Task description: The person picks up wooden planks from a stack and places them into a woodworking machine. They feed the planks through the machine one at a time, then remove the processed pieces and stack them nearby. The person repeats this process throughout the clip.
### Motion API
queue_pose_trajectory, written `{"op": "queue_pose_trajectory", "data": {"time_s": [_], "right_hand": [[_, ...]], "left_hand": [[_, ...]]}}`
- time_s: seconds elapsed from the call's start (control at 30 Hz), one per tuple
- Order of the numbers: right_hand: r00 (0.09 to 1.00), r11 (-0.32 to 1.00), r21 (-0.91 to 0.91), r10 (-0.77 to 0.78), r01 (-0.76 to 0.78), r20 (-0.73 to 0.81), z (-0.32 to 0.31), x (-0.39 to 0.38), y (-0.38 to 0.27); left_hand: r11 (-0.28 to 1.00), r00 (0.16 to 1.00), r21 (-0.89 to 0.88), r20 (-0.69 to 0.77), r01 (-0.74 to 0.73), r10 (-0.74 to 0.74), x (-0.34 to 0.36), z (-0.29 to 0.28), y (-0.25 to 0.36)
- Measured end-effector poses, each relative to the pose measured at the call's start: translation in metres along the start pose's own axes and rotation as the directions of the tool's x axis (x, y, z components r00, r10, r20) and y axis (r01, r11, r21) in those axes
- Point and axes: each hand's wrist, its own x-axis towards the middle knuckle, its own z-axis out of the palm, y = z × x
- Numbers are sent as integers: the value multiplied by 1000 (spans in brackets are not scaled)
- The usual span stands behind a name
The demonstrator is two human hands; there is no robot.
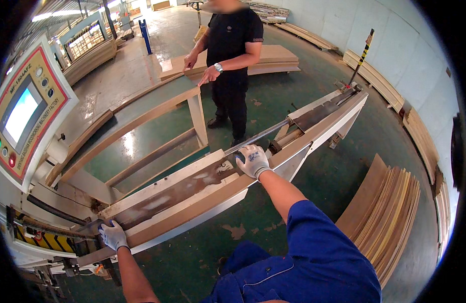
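Note:
A long brown wooden board lies along the near side of a long machine bed. My left hand, in a white glove, grips the board near its left end, beside the machine housing. Farther right, my right hand, also gloved, reaches over the board with its fingers bent down past the far edge. A small dark part shows by those fingertips. Beyond the hand, a metal rod runs toward the bed's right section. The undersides of both hands are hidden.
A control panel stands at the left. Across the machine, a person in black has both hands by the corner of a wooden frame. Stacked boards lie at the right; more boards lie behind the person.

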Motion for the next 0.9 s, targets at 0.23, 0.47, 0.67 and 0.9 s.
{"op": "queue_pose_trajectory", "data": {"time_s": [0.23,0.47,0.67,0.9], "right_hand": [[1000,1000,-16,6,-6,4,0,0,-1],[1000,1000,14,6,-6,-9,0,1,-1],[1000,1000,-26,-5,4,-18,0,0,0],[1000,1000,-13,-8,8,-17,1,0,1]], "left_hand": [[999,1000,34,-3,-6,6,-2,-2,2],[998,999,47,33,-43,41,1,0,0],[998,999,59,37,-27,25,0,-1,2],[997,997,-56,46,-58,60,-1,-4,2]]}}
